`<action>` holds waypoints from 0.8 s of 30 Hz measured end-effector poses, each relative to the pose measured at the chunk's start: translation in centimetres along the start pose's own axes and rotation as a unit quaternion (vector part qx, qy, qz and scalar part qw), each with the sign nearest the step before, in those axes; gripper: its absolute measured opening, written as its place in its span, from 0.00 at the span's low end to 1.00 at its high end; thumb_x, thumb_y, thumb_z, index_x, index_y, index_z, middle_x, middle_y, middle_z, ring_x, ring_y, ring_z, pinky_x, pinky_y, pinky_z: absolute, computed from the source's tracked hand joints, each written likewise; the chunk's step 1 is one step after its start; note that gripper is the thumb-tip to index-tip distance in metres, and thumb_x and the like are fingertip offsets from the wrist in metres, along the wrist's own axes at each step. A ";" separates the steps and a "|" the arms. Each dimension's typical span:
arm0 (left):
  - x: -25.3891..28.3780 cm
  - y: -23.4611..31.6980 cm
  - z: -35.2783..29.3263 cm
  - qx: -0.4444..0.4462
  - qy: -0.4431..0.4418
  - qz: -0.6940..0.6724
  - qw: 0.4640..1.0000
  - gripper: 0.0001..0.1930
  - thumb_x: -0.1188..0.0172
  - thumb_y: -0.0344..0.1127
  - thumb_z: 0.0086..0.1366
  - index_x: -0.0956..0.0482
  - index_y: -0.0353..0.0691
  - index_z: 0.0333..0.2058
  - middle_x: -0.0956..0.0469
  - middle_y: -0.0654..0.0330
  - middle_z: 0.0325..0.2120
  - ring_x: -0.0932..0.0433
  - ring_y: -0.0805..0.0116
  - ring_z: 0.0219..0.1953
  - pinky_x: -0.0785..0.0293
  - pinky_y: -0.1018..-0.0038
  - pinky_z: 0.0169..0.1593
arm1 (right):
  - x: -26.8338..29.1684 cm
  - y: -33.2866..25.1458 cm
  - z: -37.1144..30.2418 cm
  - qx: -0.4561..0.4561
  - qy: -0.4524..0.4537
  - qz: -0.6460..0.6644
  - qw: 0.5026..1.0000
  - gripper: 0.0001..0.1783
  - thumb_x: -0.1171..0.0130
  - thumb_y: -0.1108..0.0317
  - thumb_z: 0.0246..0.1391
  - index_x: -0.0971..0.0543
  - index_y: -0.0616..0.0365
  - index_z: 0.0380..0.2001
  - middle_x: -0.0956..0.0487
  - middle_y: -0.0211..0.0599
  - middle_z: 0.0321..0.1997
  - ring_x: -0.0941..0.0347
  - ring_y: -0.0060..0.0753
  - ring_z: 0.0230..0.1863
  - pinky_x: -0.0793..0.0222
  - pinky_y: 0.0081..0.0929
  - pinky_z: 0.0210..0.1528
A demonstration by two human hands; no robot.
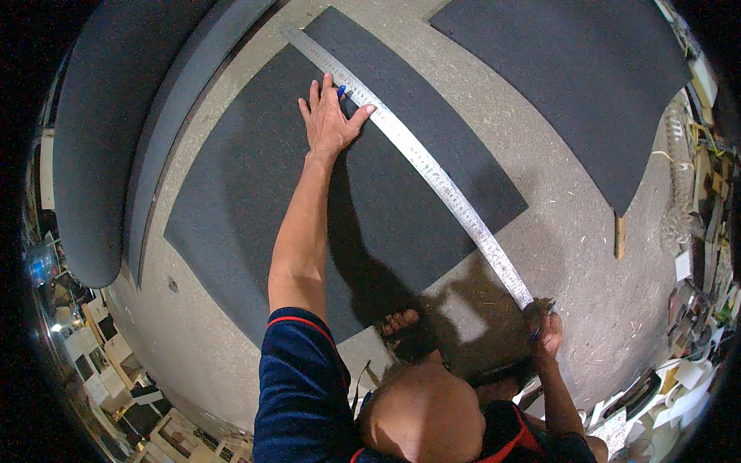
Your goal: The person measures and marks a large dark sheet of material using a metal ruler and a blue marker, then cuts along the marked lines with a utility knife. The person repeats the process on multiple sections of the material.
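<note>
A long metal ruler lies slantwise across a dark grey foam-like sheet on the floor, reaching past the sheet at both ends. My left hand is spread over the sheet, with its thumb and a fingertip on the ruler's edge. A small blue thing shows beside those fingers; its kind is unclear. At the ruler's near right end, my right hand is closed around the tip, its fingers partly lost in shadow. My foot stands by the sheet's near edge.
Another dark sheet lies at the far right, with a small wooden strip at its corner. A large dark roll stands along the left. Piled offcuts line the right; wooden frames stand at lower left.
</note>
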State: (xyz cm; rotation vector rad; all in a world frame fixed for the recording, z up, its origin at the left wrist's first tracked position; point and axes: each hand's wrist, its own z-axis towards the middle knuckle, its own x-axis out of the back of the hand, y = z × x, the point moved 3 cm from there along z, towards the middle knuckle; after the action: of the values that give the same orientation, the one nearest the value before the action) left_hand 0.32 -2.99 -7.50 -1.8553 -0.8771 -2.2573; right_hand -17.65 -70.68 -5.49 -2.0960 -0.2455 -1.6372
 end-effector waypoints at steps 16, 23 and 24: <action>-1.0 -1.0 0.4 -0.050 0.029 0.017 0.998 0.58 0.37 0.75 0.53 0.42 0.36 0.69 0.33 0.43 0.64 0.50 0.43 0.74 0.64 0.40 0.73 | 2.2 -1.9 2.0 -0.009 -0.032 0.012 0.999 0.30 0.30 0.72 0.45 0.26 0.62 0.54 0.25 0.49 0.38 0.26 0.55 0.40 0.27 0.46 0.37; -1.1 -1.1 0.6 -0.064 0.040 0.013 0.997 0.57 0.36 0.74 0.53 0.42 0.36 0.69 0.30 0.43 0.62 0.50 0.44 0.74 0.65 0.38 0.72 | 2.1 -2.0 1.8 -0.010 -0.012 0.026 1.000 0.26 0.30 0.71 0.47 0.25 0.62 0.51 0.25 0.50 0.38 0.25 0.54 0.39 0.26 0.46 0.36; -1.0 -1.2 0.6 -0.065 0.040 0.014 0.997 0.57 0.36 0.73 0.53 0.42 0.36 0.69 0.30 0.42 0.62 0.50 0.45 0.74 0.65 0.38 0.72 | 2.5 -2.5 2.1 -0.007 -0.013 0.034 0.999 0.26 0.30 0.71 0.47 0.25 0.62 0.51 0.25 0.50 0.38 0.25 0.54 0.39 0.26 0.46 0.36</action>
State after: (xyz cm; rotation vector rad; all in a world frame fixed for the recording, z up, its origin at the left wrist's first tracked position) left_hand 0.59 -1.97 -8.81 -1.7994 -0.7022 -2.4063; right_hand -16.14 -67.86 -2.85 -2.1143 -0.1686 -1.5776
